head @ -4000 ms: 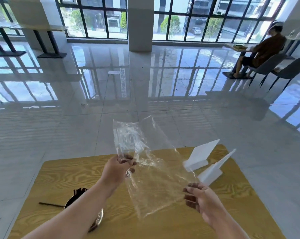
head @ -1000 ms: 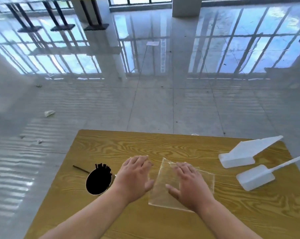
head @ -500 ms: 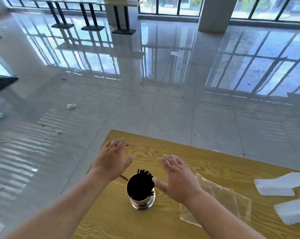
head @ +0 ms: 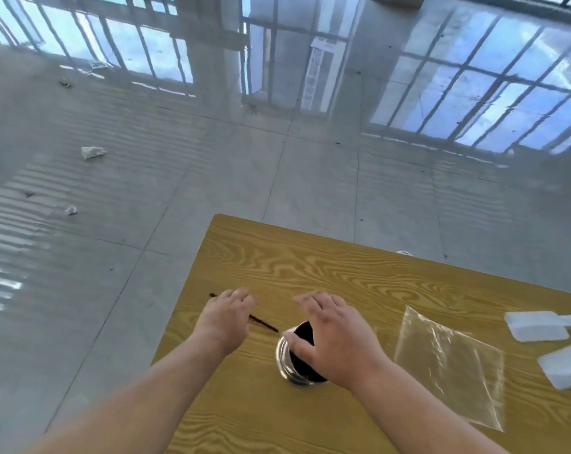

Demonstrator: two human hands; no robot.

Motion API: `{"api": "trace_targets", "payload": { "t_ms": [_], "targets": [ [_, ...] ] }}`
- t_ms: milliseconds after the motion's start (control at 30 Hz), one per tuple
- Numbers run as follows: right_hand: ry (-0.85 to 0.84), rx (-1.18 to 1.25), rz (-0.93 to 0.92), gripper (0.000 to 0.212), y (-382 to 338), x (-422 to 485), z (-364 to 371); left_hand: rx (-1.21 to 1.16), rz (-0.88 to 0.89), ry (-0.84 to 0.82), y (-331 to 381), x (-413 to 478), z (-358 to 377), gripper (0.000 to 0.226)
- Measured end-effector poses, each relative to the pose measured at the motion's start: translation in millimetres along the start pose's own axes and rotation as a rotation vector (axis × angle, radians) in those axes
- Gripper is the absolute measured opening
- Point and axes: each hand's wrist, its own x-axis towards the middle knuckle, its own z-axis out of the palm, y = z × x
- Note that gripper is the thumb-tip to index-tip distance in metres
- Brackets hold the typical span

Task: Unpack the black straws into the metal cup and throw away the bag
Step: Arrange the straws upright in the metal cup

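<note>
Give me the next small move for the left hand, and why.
Probably close the left hand on the loose black straw lying on the table under its fingers, then drop it into the metal cup. It is the only straw visible outside the cup, and the empty bag lies flat to the right, not yet discarded.

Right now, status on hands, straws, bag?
Left hand over stray black straw on wooden table. Right hand over round metal cup. Clear plastic bag empty, undiscarded.

Left hand (head: 223, 319) over loose straw (head: 263, 322); right hand (head: 333, 342) over metal cup (head: 285, 362).
</note>
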Motion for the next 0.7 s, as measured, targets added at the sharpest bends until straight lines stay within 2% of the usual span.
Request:
{"api": "trace_targets", "payload": {
  "t_ms": [133,333,400,533,633,700],
  "targets": [
    [-0.028,-0.081,0.042,0.063,-2.4,-5.5,13.5,0.113,0.062,-0.040,-3.8,1.9,25.3,0.038],
    [0.163,-0.254,-0.018,0.020,2.7,-12.6,31.6,0.184,0.138,-0.019,-1.0,-3.4,37.8,0.025],
    [0.206,-0.282,-0.017,0.021,3.7,-12.7,37.0,0.216,0.158,-0.028,0.5,-3.2,38.3,0.027],
    [0.188,-0.275,-0.004,0.019,4.9,-10.7,41.9,0.256,0.178,-0.035,3.7,-0.7,40.7,0.024],
    [0.144,-0.261,0.013,0.017,4.2,-10.0,38.0,0.177,0.142,-0.022,5.2,-2.0,39.7,0.016],
    [0.136,-0.221,0.013,0.020,3.3,-10.0,34.6,0.036,0.071,0.008,7.9,-7.3,31.2,0.017]
  ]
}}
